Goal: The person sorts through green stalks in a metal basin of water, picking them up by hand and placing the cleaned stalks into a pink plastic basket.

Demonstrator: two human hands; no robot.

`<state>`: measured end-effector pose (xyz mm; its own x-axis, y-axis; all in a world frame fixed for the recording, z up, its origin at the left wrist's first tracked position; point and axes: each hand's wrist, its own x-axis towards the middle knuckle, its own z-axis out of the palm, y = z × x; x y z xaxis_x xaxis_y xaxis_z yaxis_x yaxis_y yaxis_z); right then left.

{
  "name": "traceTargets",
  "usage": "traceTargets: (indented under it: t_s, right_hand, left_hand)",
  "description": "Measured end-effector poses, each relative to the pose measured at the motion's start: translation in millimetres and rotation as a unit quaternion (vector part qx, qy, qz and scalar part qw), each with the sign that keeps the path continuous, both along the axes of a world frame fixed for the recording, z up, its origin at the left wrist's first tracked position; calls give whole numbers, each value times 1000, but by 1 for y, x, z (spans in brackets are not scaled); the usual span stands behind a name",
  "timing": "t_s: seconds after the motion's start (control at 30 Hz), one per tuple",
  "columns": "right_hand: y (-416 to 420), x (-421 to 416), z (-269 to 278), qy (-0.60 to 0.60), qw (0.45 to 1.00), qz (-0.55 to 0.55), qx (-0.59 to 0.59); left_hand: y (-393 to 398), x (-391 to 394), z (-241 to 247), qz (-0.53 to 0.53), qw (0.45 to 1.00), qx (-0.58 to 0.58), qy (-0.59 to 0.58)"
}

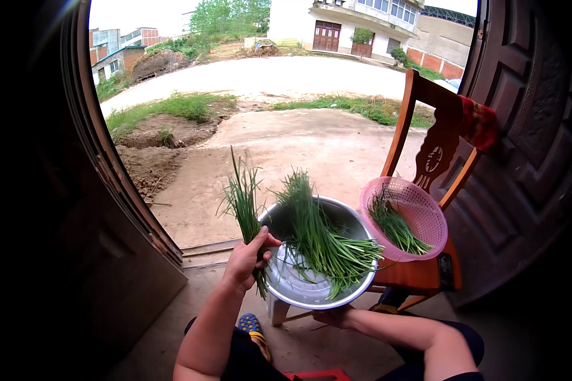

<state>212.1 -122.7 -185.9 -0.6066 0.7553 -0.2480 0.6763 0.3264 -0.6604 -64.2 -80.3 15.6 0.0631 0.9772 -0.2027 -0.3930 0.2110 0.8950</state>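
Note:
My left hand (249, 258) grips an upright bunch of green garlic chives (246, 209), the tips pointing up and the cut ends hanging below my fist. Just to the right is a metal basin (310, 304) on a small stool (277, 309). A large heap of chives (321, 243) lies in the basin, some stalks resting over its right rim. My right hand (332, 317) is low at the basin's near side, under the rim. Its fingers are mostly hidden, so whether it grips the basin is unclear.
A pink plastic colander (436, 233) holding more chives (398, 226) sits on a wooden chair (400, 276) at the right. Red cloth (479, 125) hangs on the chair's back. Dark door leaves (510, 200) flank the doorway, and a threshold (209, 254) crosses the floor beyond my feet.

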Motion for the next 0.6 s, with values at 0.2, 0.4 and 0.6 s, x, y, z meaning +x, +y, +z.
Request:
traceTargets:
  t_s: [0.2,0.4,0.6]
  right_hand:
    - [7,-51,-27,150,961,-52,228]
    - [-37,-43,-15,148,971,-112,150]
    - [-85,5,34,11,995,29,-98]
  left_hand:
    - [2,9,4,-9,1000,14,-13]
    - [1,10,0,-24,1000,8,14]
    - [-1,19,-9,-27,1000,3,15]
